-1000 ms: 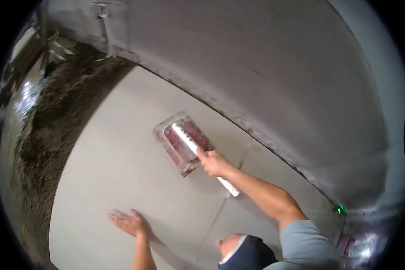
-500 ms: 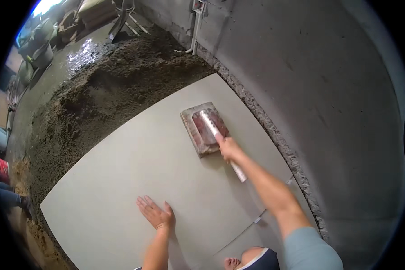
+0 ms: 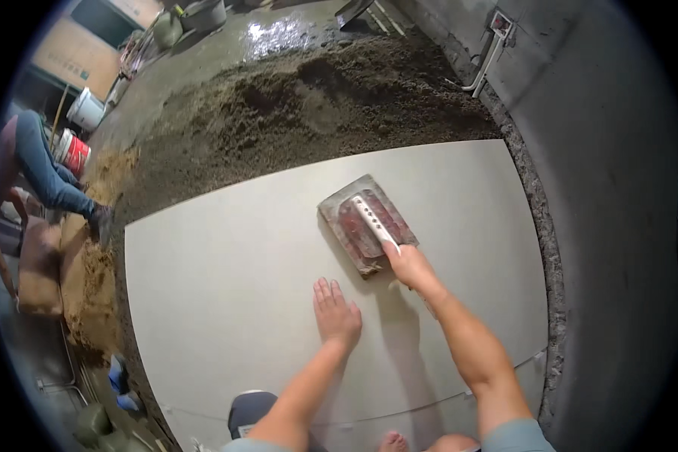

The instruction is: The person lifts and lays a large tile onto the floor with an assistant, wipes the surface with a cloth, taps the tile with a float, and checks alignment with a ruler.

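Observation:
A large pale floor tile (image 3: pixel 226 286) fills the middle of the view. My right hand (image 3: pixel 410 265) is closed round the light, perforated handle of a tile tamper (image 3: pixel 348 227). The tamper has a broad, grimy rectangular block with reddish patches, and it sits over the tile's upper middle. Whether the block presses on the tile or hovers just above it, I cannot tell. To the left and nearer to me, my left hand (image 3: pixel 337 316) lies flat on the tile, fingers stretched forward, holding nothing.
Dark loose mortar (image 3: pixel 279 113) is heaped beyond the tile. A grey wall (image 3: pixel 618 226) runs along the right, with a pipe (image 3: pixel 490 64) at its corner. On the left are a person's jeans-clad leg (image 3: pixel 41 166), a white bucket (image 3: pixel 87 109) and a red-and-white bucket (image 3: pixel 73 153).
The view has swung left, bringing more of the person at the left into sight. My left hand now lies nearer the tamper. My right hand keeps its grip on the tamper's handle.

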`<state>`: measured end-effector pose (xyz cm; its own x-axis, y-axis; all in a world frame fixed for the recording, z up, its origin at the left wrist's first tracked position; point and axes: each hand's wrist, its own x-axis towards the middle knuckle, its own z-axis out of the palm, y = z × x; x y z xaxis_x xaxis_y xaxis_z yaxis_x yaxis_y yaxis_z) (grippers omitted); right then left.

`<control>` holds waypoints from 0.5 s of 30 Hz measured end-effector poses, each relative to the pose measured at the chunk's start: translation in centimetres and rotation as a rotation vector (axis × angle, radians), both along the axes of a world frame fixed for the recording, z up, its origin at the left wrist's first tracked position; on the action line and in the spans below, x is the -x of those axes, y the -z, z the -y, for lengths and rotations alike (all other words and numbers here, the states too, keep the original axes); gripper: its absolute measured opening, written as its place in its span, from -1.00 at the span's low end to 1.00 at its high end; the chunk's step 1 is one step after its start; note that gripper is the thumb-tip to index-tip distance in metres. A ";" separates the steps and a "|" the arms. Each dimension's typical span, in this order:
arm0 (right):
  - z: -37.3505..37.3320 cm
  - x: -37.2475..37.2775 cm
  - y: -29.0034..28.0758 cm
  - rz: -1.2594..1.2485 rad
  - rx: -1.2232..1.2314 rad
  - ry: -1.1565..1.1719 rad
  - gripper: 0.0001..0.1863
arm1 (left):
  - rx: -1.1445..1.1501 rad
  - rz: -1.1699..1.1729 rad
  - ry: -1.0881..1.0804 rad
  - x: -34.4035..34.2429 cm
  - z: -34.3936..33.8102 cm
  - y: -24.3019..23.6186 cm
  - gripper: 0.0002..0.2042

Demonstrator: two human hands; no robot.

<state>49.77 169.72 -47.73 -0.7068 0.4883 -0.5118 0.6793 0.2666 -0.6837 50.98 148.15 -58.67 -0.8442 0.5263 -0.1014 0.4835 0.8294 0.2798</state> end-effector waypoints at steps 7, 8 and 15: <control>0.1 3.4 -11.7 -0.501 0.090 -0.062 -0.34 | -0.048 -0.011 0.008 0.4 -0.2 -0.1 -0.31; 0.4 2.8 -12.8 -0.412 0.092 -0.044 -0.34 | -0.020 0.007 -0.014 0.4 -0.4 -0.1 -0.31; 2.0 0.0 -3.5 0.236 -0.030 -0.018 -0.25 | -0.076 -0.036 -0.016 0.3 -0.3 0.6 -0.35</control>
<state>49.78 167.76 -44.19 -0.5785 0.4942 -0.6489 0.8140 0.2985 -0.4984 50.67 148.48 -59.28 -0.8547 0.5182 -0.0311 0.4817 0.8140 0.3246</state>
